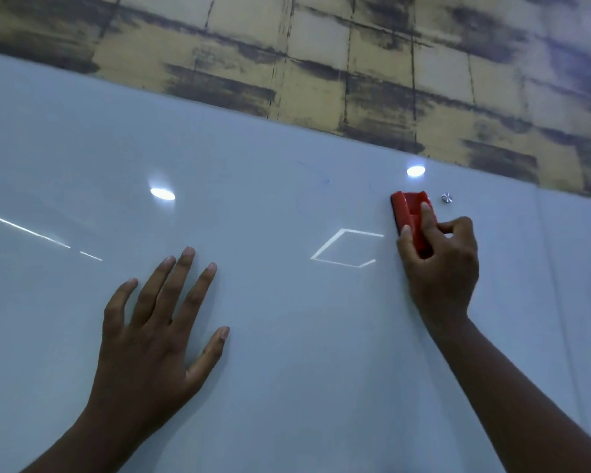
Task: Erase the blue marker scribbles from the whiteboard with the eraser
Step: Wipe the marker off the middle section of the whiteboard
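Right hand: your right hand grips the eraser, thumb on its left edge, forefinger laid along its red back, the other fingers curled at its right side.
Eraser: red body with a dark pad along its left side, held against the whiteboard near the board's upper right, just under the top edge.
Left hand: your left hand lies flat on the board, fingers straight and spread, thumb out to the right, holding nothing. It sits low and left, well apart from the eraser.
Marks: only faint blue traces show, thin curved lines left of the eraser and near the top edge. The rest of the board looks pale and glossy.
Stud: a small silver stud sits on the board just right of the eraser's top end, not touching it.
Reflections: two bright oval light spots glare on the board, one at left centre and one just above the eraser. A bright outline of a slanted quadrilateral shows just left of your right hand, and thin bright streaks run at far left.
Wall: above the board is a wall of yellowish tiles with dark smudged bands.
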`<state>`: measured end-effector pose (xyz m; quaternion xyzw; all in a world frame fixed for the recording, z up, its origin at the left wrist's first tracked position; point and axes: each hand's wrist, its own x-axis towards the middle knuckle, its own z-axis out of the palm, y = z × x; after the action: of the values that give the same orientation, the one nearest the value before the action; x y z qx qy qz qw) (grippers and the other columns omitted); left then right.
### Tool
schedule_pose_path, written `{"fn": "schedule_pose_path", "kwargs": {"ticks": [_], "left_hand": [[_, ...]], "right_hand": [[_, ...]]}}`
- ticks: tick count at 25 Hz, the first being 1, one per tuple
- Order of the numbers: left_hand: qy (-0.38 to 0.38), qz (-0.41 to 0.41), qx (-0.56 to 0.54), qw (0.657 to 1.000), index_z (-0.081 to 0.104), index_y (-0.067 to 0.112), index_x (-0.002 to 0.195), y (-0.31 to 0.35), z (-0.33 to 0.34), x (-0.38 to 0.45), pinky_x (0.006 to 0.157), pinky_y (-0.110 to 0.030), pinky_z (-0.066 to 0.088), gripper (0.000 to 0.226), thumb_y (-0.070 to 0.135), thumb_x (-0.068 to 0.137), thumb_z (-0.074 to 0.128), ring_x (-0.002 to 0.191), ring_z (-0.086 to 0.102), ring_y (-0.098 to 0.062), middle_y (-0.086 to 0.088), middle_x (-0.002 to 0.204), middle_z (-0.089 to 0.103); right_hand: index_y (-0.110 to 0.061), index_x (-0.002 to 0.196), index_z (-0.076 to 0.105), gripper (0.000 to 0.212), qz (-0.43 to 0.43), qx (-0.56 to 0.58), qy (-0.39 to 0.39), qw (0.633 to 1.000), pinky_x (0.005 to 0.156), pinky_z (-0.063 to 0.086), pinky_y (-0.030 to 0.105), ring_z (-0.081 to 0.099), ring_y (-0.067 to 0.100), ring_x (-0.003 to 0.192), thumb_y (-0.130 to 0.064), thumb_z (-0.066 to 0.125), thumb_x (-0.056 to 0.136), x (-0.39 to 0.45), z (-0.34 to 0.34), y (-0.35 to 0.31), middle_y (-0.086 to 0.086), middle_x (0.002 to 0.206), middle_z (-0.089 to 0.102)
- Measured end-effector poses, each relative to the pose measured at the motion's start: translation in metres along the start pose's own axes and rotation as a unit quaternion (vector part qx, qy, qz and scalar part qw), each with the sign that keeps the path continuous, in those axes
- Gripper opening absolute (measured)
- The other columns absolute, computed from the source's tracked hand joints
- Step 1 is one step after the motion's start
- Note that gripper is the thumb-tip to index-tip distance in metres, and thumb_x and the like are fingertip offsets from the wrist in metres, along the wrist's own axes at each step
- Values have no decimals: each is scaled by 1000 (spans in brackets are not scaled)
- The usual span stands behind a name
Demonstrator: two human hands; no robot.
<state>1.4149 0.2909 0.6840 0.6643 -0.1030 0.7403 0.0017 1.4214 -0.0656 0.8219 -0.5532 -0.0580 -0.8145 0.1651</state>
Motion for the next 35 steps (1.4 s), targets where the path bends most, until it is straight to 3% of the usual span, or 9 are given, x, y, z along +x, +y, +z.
{"fn": "schedule_pose_path", "kwargs": {"ticks": [3, 7, 11, 14, 18, 21, 27, 31, 35], "left_hand": [[38, 34, 14, 999, 40, 11, 163, -30, -5, 40, 121, -61, 25, 78, 50, 96, 47, 159, 32, -26, -7, 174, 29], [32, 7, 17, 999, 33, 13, 165, -74, 1, 119, 125, -60, 19, 78, 53, 99, 38, 163, 19, -24, -6, 176, 23], [16, 2, 15, 1000, 23, 19, 169, -87, 28, 127, 129, -59, 13, 79, 66, 106, 18, 164, 15, -23, -2, 177, 17], [17, -1, 9, 1000, 23, 21, 169, -91, 30, 127, 130, -59, 14, 79, 67, 106, 18, 164, 15, -22, -1, 177, 17], [12, -9, 5, 1000, 20, 25, 170, -92, 26, 123, 132, -53, 11, 75, 62, 105, 24, 164, 10, -14, 4, 177, 14], [13, -21, 1, 1000, 23, 25, 169, -85, 23, 124, 131, -51, 12, 74, 59, 104, 27, 164, 12, -12, 5, 177, 16], [9, -33, 17, 999, 21, 25, 170, -83, 24, 122, 132, -53, 13, 73, 57, 104, 26, 164, 10, -13, 5, 178, 13], [7, -35, 20, 999, 19, 24, 170, -79, 24, 123, 132, -53, 12, 73, 55, 105, 26, 164, 7, -14, 4, 178, 9], [9, -34, 23, 999, 18, 24, 170, -79, 25, 122, 132, -53, 10, 72, 55, 105, 24, 165, 6, -14, 3, 178, 8]], "right_hand": [[-10, 141, 63, 55, 67, 16, 22, 997, 80, 51, 45, 55, 39, 89, -38, 55, 94, 1, 18, -35, 15, 100, 51], [-5, 143, 58, 56, -45, 3, 13, 999, 72, 49, 47, 54, 40, 85, -35, 51, 95, -17, 53, -137, 22, 101, 55], [-12, 147, 54, 56, -133, 70, -29, 988, 77, 52, 39, 55, 28, 96, -39, 61, 98, -42, 72, -224, 14, 116, 59], [-14, 149, 53, 58, -188, 66, -39, 979, 78, 52, 36, 56, 26, 100, -44, 58, 100, -30, 81, -224, 13, 121, 59], [-16, 147, 56, 54, -245, 26, -14, 969, 72, 37, 35, 55, 30, 90, -42, 56, 100, 7, 85, -189, 14, 111, 59], [-15, 144, 59, 55, -178, -13, 8, 984, 70, 44, 43, 57, 39, 86, -44, 48, 98, 41, 82, -138, 19, 103, 57], [-15, 144, 58, 54, 49, -75, 32, 995, 79, 47, 53, 53, 45, 91, -46, 45, 101, 61, 50, -37, 24, 105, 49], [-8, 145, 56, 50, 125, -73, 42, 989, 83, 47, 55, 51, 47, 94, -38, 55, 105, 59, 46, -32, 25, 107, 48], [-9, 140, 60, 48, 110, -44, 47, 992, 82, 47, 54, 53, 48, 97, -36, 54, 101, 59, 65, -78, 27, 109, 49]]}}
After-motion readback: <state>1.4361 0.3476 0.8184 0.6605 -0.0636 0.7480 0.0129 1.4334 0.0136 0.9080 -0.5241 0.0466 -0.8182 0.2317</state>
